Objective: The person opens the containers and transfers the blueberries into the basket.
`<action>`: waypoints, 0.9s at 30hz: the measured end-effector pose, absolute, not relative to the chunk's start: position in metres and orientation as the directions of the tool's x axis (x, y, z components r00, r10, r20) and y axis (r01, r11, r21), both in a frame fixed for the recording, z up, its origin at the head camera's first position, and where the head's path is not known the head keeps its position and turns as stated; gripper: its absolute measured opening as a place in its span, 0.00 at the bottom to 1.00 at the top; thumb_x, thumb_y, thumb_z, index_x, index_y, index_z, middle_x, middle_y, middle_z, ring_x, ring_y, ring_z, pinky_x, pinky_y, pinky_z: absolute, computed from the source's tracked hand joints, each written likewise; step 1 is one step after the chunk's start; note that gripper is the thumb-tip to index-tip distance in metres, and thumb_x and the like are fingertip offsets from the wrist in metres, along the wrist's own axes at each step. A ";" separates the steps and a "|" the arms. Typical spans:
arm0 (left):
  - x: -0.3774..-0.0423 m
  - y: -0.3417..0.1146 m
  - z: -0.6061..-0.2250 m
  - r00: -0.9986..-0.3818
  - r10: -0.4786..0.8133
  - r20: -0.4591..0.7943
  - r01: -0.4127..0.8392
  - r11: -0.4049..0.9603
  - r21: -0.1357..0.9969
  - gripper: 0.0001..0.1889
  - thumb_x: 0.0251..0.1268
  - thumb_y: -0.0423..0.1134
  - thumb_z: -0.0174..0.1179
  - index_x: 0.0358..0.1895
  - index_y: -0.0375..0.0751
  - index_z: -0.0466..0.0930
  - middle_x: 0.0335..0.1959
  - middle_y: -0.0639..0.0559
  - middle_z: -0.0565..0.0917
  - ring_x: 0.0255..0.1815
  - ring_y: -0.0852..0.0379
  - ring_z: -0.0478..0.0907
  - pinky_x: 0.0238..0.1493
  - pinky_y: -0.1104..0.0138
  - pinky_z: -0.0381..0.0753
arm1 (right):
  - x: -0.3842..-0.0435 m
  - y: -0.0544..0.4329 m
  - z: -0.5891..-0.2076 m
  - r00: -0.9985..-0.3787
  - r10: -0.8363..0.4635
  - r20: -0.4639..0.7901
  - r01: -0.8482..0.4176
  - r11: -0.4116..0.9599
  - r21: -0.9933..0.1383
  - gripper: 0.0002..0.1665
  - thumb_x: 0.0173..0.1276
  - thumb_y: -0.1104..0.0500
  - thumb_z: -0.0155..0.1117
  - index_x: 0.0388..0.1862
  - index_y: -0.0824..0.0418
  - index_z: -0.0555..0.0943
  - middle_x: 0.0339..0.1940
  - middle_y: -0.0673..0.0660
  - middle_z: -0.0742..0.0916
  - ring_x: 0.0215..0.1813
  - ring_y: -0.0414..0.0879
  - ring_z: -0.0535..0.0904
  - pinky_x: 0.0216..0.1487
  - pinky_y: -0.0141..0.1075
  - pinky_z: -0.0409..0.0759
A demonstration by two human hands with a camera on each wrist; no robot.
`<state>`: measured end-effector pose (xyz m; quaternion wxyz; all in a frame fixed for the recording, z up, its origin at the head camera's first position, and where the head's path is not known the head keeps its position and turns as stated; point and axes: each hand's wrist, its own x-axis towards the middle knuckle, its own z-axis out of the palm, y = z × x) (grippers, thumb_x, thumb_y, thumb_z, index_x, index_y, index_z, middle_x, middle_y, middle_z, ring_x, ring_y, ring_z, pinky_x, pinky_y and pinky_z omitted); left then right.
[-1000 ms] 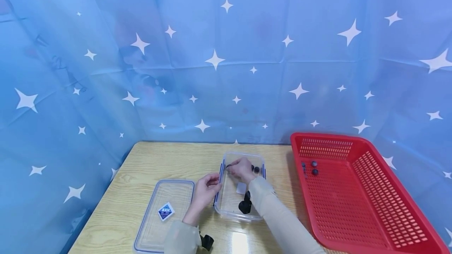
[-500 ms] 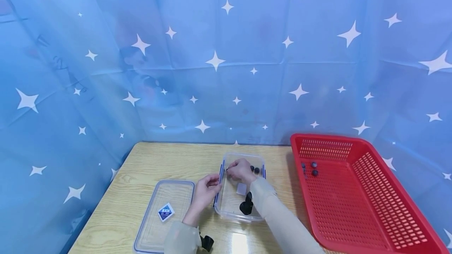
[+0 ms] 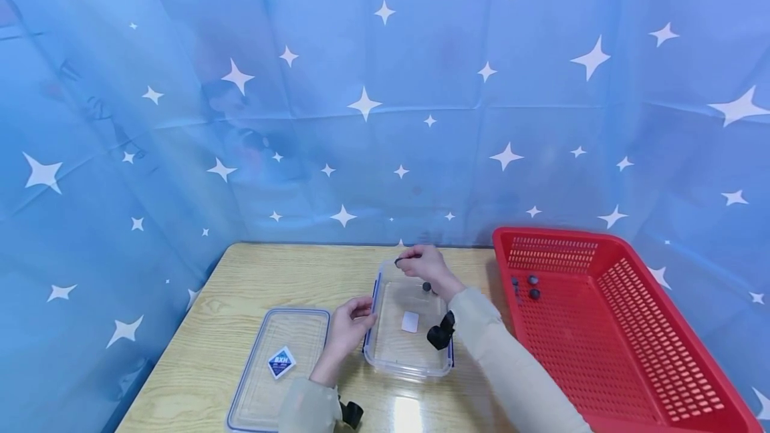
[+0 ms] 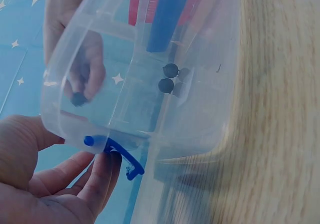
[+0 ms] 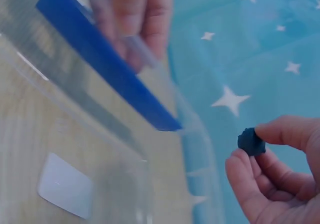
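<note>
Head view: right hand (image 3: 430,268) pinches a dark ball (image 3: 398,261), seemingly above the clear box (image 3: 391,346) that left hand (image 3: 349,327) grips.

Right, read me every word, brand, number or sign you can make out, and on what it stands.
"BXH": on the blue diamond label on the clear lid.
Smaller print beneath it on that label: too small to read.
White square seen in the clear box: no readable text.
</note>
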<state>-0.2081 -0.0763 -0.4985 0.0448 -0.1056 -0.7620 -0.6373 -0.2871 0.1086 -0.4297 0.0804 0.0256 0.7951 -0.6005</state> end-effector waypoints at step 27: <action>-0.203 -0.074 -0.486 -0.985 0.100 0.141 0.154 0.132 0.979 0.16 0.56 0.20 0.57 0.48 0.14 0.71 0.44 0.22 0.76 0.46 0.30 0.75 0.42 0.64 0.83 | -0.258 0.229 -0.386 -0.994 -0.097 -0.052 0.024 0.270 -0.963 0.24 0.65 0.57 0.63 0.54 0.71 0.74 0.48 0.61 0.80 0.47 0.46 0.80 0.47 0.32 0.81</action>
